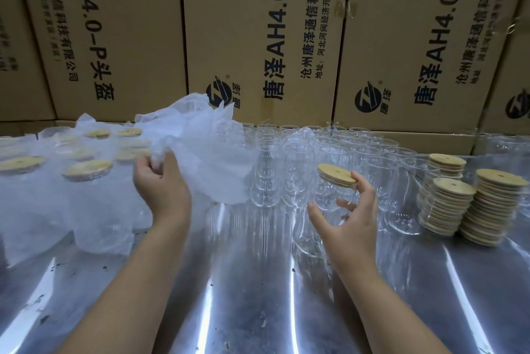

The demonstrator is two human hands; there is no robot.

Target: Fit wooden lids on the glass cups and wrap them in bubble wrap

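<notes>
Bubble wrap sheet (200, 135) gripped in left hand (160, 181), bunched edge pinched by curled fingers, sheet held up over table's left half. Right hand (348, 224) spread wide about lidded glass cup (329, 196), thumb at its left side, one fingertip touched to rim of wooden lid (335, 173) seated on top; firm hold not discernible. Cup placed at front of crowd of bare cups (269, 152), mid-table. Lid stacks (447, 204) seen just right. Wrapped lidded cups (86, 171) laid far left on metal table (243, 282). Cartons (258, 38) stacked behind.
</notes>
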